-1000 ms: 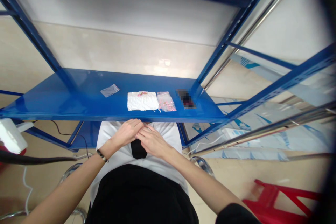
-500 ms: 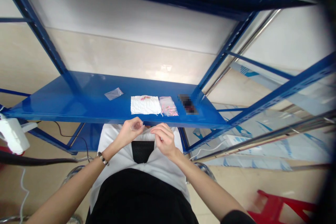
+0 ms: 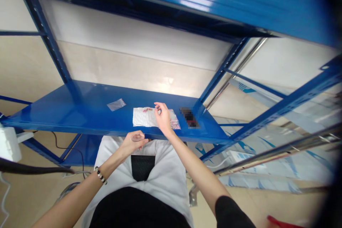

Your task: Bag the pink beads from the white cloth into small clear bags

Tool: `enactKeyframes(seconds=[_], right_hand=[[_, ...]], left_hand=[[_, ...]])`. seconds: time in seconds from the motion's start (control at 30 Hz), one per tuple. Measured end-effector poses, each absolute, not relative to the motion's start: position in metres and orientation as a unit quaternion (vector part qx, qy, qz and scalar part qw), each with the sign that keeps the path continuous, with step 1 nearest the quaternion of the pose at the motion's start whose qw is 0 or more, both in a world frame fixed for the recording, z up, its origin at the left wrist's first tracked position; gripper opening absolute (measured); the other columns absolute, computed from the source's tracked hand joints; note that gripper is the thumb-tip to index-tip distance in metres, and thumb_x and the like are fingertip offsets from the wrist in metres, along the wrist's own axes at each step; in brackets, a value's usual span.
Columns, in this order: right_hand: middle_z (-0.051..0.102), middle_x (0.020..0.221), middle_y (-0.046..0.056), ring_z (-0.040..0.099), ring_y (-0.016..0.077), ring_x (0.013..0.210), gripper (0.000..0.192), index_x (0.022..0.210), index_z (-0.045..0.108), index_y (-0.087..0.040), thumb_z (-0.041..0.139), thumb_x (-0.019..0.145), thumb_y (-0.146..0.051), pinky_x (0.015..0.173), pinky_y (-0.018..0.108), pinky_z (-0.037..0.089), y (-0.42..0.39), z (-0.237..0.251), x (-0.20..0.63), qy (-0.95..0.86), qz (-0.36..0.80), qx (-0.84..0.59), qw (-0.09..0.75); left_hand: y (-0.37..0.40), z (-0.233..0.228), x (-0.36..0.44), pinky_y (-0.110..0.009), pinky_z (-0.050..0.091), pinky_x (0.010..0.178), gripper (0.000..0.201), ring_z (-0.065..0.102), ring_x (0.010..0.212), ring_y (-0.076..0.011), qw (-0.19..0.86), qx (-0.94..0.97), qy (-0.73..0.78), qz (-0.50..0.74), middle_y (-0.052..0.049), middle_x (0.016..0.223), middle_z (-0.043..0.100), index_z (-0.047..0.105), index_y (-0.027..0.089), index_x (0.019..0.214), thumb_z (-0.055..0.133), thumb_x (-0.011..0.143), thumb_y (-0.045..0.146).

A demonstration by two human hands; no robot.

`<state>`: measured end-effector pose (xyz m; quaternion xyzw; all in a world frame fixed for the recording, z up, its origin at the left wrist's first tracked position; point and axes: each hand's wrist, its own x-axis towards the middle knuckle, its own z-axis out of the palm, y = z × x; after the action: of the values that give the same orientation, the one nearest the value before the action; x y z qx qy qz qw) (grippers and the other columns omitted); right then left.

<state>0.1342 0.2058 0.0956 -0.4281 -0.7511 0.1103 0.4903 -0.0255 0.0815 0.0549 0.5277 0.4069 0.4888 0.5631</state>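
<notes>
Now right hand (image 3: pixel 162 118) up over white cloth (image 3: pixel 143 117), off lap.

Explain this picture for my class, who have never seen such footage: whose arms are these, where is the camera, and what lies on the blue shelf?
The camera sits on a person's head and looks forward and down, so both arms are the wearer's own. The left hand, with a beaded bracelet on its wrist, holds a small clear plastic bag below the shelf edge. The right hand reaches over the blue metal shelf, fingers pinched above a white cloth with tiny pink pieces on it. Beside the cloth lies a bag of pink pieces; further left, an empty clear bag.
</notes>
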Motion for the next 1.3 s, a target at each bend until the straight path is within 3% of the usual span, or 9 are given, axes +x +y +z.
enactKeyframes(seconds=[0.2, 0.4, 0.83, 1.1, 1.3], right_hand=[[0.059, 0.086, 0.005, 0.056, 0.0188, 0.087, 0.022, 0.103, 0.067, -0.016, 0.051, 0.089, -0.022, 0.083, 0.030, 0.043, 0.246, 0.076, 0.104, -0.770, 0.094, -0.470, 0.420], [0.058, 0.090, 0.006, 0.052, 0.0199, 0.092, 0.018, 0.088, 0.071, -0.019, 0.054, 0.089, -0.018, 0.086, 0.031, 0.041, 0.249, 0.066, 0.095, -0.813, 0.062, -0.450, 0.364], [0.056, 0.095, 0.009, 0.047, 0.0237, 0.096, 0.016, 0.087, 0.070, -0.016, 0.054, 0.089, -0.013, 0.086, 0.036, 0.040, 0.246, 0.064, 0.091, -0.849, 0.011, -0.425, 0.313], [0.059, 0.094, 0.005, 0.052, 0.0201, 0.097, 0.011, 0.086, 0.069, -0.018, 0.060, 0.089, -0.023, 0.091, 0.035, 0.041, 0.204, 0.092, 0.090, -0.805, 0.151, -0.368, 0.439], [0.062, 0.098, 0.005, 0.057, 0.0172, 0.097, 0.013, 0.086, 0.071, -0.018, 0.063, 0.088, -0.028, 0.079, 0.028, 0.045, 0.146, 0.100, 0.109, -0.841, 0.298, -0.263, 0.368]], left_hand=[[0.085, 0.047, -0.026, -0.023, 0.038, 0.051, 0.035, 0.048, 0.049, -0.0098, 0.609, 0.512, 0.401, 0.453, 0.003, 0.052, 0.053, 0.058, 0.015, 0.074, 0.076, 0.072, 0.045], [0.082, 0.049, -0.024, -0.023, 0.038, 0.052, 0.034, 0.047, 0.048, -0.0094, 0.606, 0.493, 0.410, 0.470, 0.003, 0.052, 0.053, 0.058, 0.015, 0.074, 0.076, 0.072, 0.044], [0.084, 0.056, -0.028, -0.023, 0.038, 0.053, 0.030, 0.048, 0.048, -0.0088, 0.650, 0.436, 0.366, 0.504, 0.003, 0.053, 0.054, 0.055, 0.015, 0.077, 0.078, 0.072, 0.034], [0.087, 0.053, -0.030, -0.023, 0.037, 0.052, 0.029, 0.049, 0.048, -0.0088, 0.632, 0.444, 0.381, 0.508, 0.003, 0.053, 0.055, 0.056, 0.015, 0.079, 0.078, 0.072, 0.034], [0.091, 0.052, -0.032, -0.023, 0.037, 0.054, 0.027, 0.050, 0.050, -0.0096, 0.625, 0.463, 0.364, 0.513, 0.001, 0.054, 0.056, 0.058, 0.013, 0.072, 0.075, 0.075, 0.033]])
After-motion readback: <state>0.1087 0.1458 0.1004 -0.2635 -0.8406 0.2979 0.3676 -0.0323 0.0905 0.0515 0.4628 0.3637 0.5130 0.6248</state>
